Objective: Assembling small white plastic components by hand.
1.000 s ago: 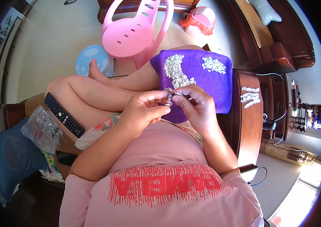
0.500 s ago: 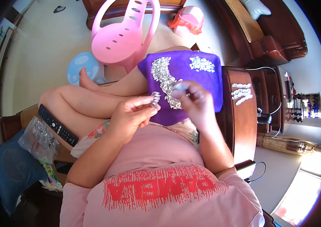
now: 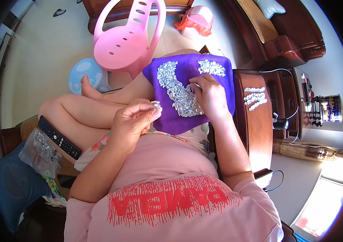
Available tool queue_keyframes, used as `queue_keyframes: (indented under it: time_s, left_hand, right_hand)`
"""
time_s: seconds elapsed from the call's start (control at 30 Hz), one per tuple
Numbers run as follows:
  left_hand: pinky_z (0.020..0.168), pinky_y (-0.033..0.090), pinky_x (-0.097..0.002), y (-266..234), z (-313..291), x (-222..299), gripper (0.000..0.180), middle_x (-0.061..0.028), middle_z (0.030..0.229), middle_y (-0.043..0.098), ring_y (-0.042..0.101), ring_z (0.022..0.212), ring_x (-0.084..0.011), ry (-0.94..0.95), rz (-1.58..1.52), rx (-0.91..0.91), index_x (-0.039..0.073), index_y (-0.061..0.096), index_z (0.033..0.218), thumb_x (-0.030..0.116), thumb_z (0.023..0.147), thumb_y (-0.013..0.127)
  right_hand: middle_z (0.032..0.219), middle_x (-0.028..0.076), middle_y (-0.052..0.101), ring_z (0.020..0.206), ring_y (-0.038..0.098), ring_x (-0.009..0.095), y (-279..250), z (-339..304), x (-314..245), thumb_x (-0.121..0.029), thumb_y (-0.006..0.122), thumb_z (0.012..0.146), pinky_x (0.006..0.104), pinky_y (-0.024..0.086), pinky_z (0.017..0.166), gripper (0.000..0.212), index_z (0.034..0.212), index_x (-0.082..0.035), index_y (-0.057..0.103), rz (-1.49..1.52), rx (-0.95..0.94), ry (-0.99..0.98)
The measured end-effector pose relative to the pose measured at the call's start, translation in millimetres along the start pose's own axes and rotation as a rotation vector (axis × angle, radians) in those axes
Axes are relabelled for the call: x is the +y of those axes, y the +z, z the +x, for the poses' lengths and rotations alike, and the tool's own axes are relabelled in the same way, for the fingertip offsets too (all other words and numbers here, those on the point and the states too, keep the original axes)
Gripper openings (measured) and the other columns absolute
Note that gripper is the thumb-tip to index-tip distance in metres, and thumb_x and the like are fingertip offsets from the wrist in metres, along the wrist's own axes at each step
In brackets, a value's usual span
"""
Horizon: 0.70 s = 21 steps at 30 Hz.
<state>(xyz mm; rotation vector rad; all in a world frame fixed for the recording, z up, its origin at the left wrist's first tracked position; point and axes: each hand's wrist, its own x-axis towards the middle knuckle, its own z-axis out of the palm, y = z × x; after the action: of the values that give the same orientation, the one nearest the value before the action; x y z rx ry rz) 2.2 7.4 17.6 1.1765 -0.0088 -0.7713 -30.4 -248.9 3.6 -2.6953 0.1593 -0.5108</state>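
Observation:
My left hand [image 3: 131,121] pinches a short stack of small silvery beads [image 3: 156,105] between thumb and forefinger, just left of a purple cloth [image 3: 186,64] on my lap. A long curved pile of shiny, slender silver beads [image 3: 171,84] covers the cloth's middle. A smaller bead pile [image 3: 211,67] lies at its far right. Over the right edge of the long pile, my right hand [image 3: 212,97] reaches down with its fingers drawn together at the beads. Whatever is between those fingertips is too small to make out.
Several short bead strings [image 3: 255,97] rest on the wooden armrest [image 3: 256,133] at right. A remote control [image 3: 59,137] and a clear bag of silvery pieces [image 3: 42,147] lie on the left. Beyond my legs stand a pink chair [image 3: 125,48] and a blue stool [image 3: 84,76].
My right hand has moved from above the long pile to its right edge, fingers lowered onto the beads. My left hand, still holding its bead stack, has shifted slightly left.

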Motion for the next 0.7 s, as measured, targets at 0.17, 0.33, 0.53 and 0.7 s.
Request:
queue_keyframes:
  time_s: [0.17, 0.33, 0.53, 0.7]
  left_hand:
    - [0.052, 0.044, -0.0179, 5.1, -0.7, 1.7, 0.011, -0.0075, 0.114, 0.069, 0.06, 0.065, -0.0073, 0.188, -0.015, -0.016, -0.001, 0.073, 0.101, 0.004, 0.091, 0.072]
    - [0.052, 0.044, -0.0178, 2.4, -1.5, 1.9, 0.015, -0.0084, 0.115, 0.069, 0.062, 0.068, -0.0067, 0.167, 0.033, -0.062, 0.0, 0.073, 0.106, 0.003, 0.092, 0.07]
    - [0.052, 0.044, -0.018, 0.2, -1.5, -0.5, 0.015, -0.0075, 0.111, 0.069, 0.059, 0.065, -0.0055, 0.189, 0.043, -0.091, -0.001, 0.072, 0.108, 0.001, 0.093, 0.068]
    - [0.061, 0.051, -0.0197, 1.7, -1.3, -1.9, 0.016, -0.0099, 0.116, 0.067, 0.061, 0.074, -0.0048, 0.268, 0.057, -0.127, -0.001, 0.07, 0.109, -0.003, 0.094, 0.064]
  right_hand:
    - [0.087, 0.01, 0.067, 0.076, 0.069, 0.031, 5.4, -0.9, -4.6, -0.012, 0.073, 0.083, 0.0406, 0.056, 0.069, 0.009, 0.091, -0.008, 0.073, -0.073, -0.051, 0.022]
    - [0.085, 0.01, 0.065, 0.074, 0.068, 0.032, 7.4, 1.1, -3.0, -0.012, 0.071, 0.081, 0.0426, 0.057, 0.067, 0.006, 0.086, -0.008, 0.07, -0.075, -0.05, 0.018]
    - [0.086, 0.013, 0.066, 0.074, 0.068, 0.035, 8.1, 3.1, -1.1, -0.01, 0.069, 0.079, 0.0437, 0.056, 0.068, 0.011, 0.089, -0.005, 0.068, -0.08, -0.116, 0.001]
    - [0.084, 0.009, 0.068, 0.071, 0.065, 0.016, -18.1, -3.3, -18.8, -0.008, 0.069, 0.089, 0.0298, 0.052, 0.064, 0.011, 0.097, -0.002, 0.066, 0.399, -0.127, 0.193]
